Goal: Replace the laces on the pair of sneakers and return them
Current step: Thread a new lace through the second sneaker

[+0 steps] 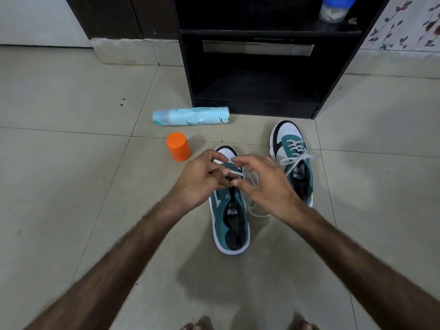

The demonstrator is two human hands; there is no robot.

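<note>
Two teal, white and black sneakers stand on the tiled floor, toes pointing away from me. The near sneaker (229,217) has open upper eyelets and a loose white lace (253,186) trailing to its right. My left hand (200,179) and my right hand (264,184) hover over its front, each pinching the white lace near the lower eyelets. The far sneaker (294,158) at the right is fully laced with a white lace tied in a bow.
A light blue spray can (190,116) lies on its side ahead. An orange cap (178,146) stands beside the near shoe's toe. A black open shelf unit (257,67) rises behind, with a plastic jar (334,8) on it. My toes show at the bottom edge.
</note>
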